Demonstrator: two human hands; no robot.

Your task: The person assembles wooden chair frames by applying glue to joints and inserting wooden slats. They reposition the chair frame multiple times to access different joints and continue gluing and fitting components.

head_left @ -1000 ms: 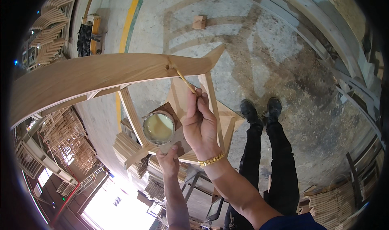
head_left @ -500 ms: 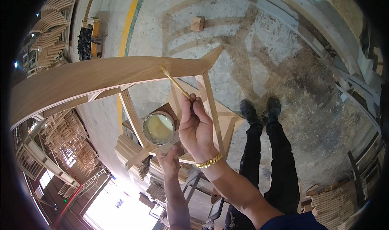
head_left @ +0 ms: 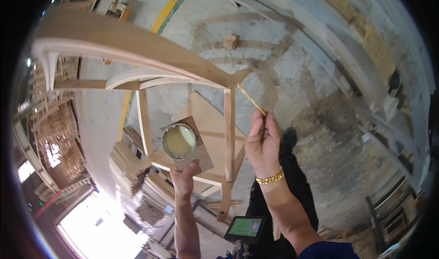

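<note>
A bare wooden furniture frame (head_left: 192, 68), with a long curved rail and straight legs, stands before me. My right hand (head_left: 264, 145) pinches a thin yellowish brush (head_left: 251, 97). Its tip is by the pointed right end of the rail; whether it touches the wood I cannot tell. My left hand (head_left: 184, 179) grips a flat brown board (head_left: 201, 160), thumb on top. On that board sits a round can of pale yellow liquid (head_left: 178, 142), its rim smeared. Both are held over the frame's open middle.
A small wooden block (head_left: 231, 41) lies on the stained concrete floor. Stacked wooden parts (head_left: 123, 161) are beyond the frame at left. A small screen device (head_left: 245, 227) hangs near my body. Long grey beams (head_left: 315, 44) run along the right.
My right hand with the brush has moved right, from the rail's broad face to its pointed end. The view has shifted, and the rail now shows its underside more. The can stays on the board.
</note>
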